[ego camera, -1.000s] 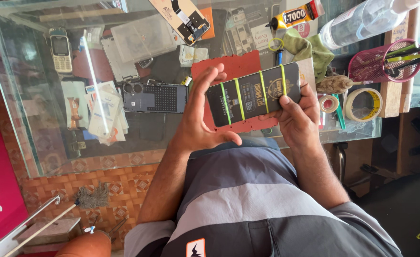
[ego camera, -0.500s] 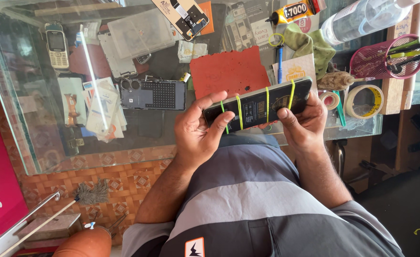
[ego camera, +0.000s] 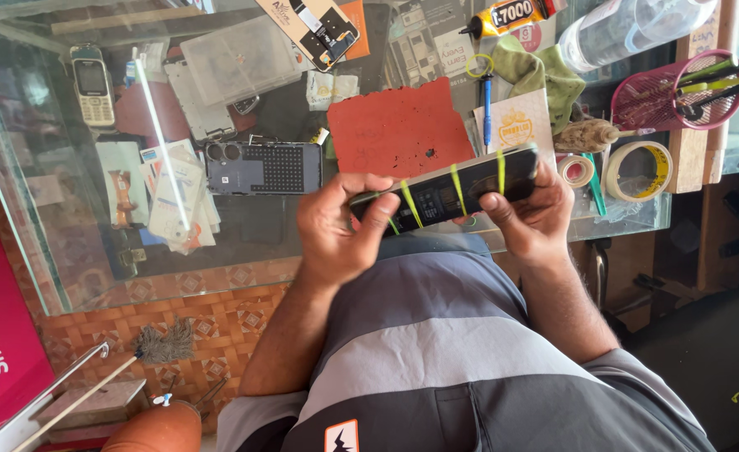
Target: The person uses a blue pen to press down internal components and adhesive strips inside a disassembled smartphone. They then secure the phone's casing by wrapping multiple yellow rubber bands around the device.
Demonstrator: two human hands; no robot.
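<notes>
i see a crowded glass table (ego camera: 68, 276) beyond my fingers. just past the left hand (ego camera: 336, 226) lies a dark phone back cover (ego camera: 262, 167) with camera holes, and further out to that side a small grey keypad phone (ego camera: 92, 82) and a stack of paper packets (ego camera: 177, 201). straight ahead of both hands sits a red mat (ego camera: 399, 130), with a blue pen (ego camera: 487, 105) and a green cloth (ego camera: 541, 75) beside it. past the right hand (ego camera: 533, 218) are a small tape roll (ego camera: 576, 170), a bigger tape roll (ego camera: 639, 170), a pink mesh cup (ego camera: 667, 96) holding tools, a glue tube (ego camera: 516, 12) and a clear bottle (ego camera: 629, 25). nothing lies between my hands and the table edge.

the black phone (ego camera: 449, 192) is held over my lap, close to the table edge, tilted almost edge-on toward me. three yellow-green rubber bands (ego camera: 456, 189) wrap across it. the left fingers (ego camera: 378, 219) curl closed around its near end, the thumb pressed on its face; the right fingers (ego camera: 499, 203) grip the far end.
</notes>
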